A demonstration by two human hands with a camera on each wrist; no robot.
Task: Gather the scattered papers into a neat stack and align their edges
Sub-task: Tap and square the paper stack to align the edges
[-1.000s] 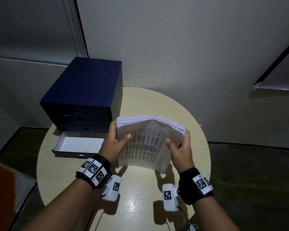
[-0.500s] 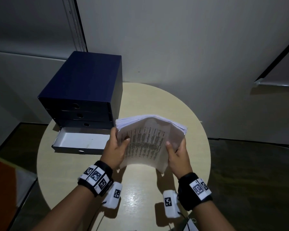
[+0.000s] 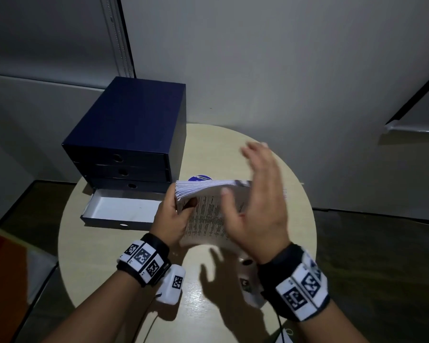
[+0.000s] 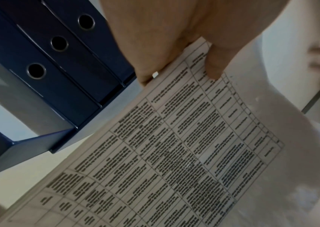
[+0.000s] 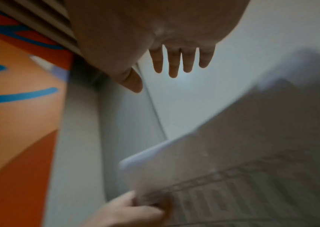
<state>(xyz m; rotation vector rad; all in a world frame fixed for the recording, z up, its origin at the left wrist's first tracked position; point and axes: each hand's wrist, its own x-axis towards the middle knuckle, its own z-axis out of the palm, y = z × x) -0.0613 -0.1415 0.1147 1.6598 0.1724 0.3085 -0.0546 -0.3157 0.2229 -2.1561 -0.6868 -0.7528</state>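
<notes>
At table centre, left hand alone grips thick white printed paper stack; right hand has let go, fingers spread at 1 o'clock, prob. to tap edges flush.

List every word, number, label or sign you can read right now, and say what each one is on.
No text can be quoted.
Paper stack, front sheet: a printed table, blurred in every view.
Wristbands: black-and-white square code markers, no letters.
Round blue sticker on the table behind the stack: white marks, mostly hidden, unreadable.
Drawer box: no label visible.
</notes>
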